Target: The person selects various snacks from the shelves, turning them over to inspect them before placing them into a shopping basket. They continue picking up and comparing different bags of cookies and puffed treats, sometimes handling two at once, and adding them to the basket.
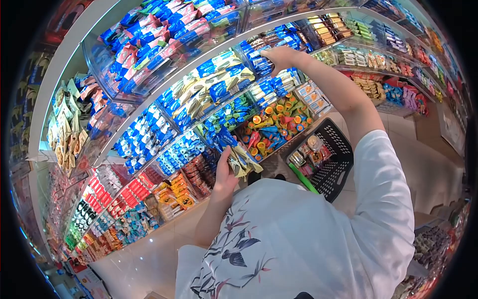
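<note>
My left hand (pixel 226 172), in front of the lower shelf bins, is closed round a few small snack packets (pixel 241 162), blue at the top and cream below. My right hand (pixel 282 58) reaches out to a clear shelf bin and is at its blue snack packets (pixel 259 62). Its thumb and forefinger are apart, with a dark gap between them; the other fingers are partly hidden. Just left of this bin lie blue-and-cream packets (pixel 221 82) like those in my left hand.
A black shopping basket (pixel 337 162) with a green handle and several packs inside stands on the floor at right. Curved tiers of clear bins hold sweets, including orange-topped cone-shaped ones (pixel 279 122). The upper shelf edge (pixel 199 57) arches over the lower bins.
</note>
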The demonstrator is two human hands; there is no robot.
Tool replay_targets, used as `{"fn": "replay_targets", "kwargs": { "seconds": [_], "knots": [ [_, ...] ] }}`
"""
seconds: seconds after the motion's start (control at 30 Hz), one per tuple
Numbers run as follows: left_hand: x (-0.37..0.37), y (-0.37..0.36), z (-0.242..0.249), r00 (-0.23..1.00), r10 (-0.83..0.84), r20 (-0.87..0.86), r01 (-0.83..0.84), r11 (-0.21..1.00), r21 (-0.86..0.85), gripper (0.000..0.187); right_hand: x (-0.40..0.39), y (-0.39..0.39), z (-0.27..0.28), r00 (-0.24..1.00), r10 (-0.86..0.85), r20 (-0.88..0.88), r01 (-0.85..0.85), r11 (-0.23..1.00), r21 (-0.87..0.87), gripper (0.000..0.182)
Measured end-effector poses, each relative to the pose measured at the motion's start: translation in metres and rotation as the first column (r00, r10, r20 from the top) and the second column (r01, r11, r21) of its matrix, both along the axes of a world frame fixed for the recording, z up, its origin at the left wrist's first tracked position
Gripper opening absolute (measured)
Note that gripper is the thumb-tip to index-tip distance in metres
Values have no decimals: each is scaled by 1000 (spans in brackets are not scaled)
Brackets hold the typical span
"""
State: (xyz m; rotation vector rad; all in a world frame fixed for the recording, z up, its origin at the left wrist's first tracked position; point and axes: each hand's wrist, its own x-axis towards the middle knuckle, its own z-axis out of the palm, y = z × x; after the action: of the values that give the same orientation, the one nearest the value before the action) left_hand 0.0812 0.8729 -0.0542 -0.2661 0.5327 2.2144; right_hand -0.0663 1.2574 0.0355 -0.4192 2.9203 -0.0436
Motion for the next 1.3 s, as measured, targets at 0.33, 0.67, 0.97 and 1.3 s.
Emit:
{"fn": "replay_targets", "kwargs": {
  "seconds": [0.33, 0.67, 0.97, 1.3],
  "knots": [
    [6, 1, 8, 997, -48, 64, 44, 997, 61, 43, -4, 12, 17, 986, -103, 128, 106, 994, -20, 83],
    [-1, 7, 6, 999, 38, 16, -38, 999, -34, 39, 73, 2, 15, 891, -295, 344, 453, 545, -706, 58],
    [-14, 27, -2, 991, 64, -118, -92, 966, -243, 27, 176, -172, -30, 734, 4, 679, 654, -274, -705, 33],
    [-5, 43, 8, 993, -79, -87, 73, 995, -67, 29, 186, -186, -32, 813, -388, 434, 524, 164, -836, 57]
  ]
}}
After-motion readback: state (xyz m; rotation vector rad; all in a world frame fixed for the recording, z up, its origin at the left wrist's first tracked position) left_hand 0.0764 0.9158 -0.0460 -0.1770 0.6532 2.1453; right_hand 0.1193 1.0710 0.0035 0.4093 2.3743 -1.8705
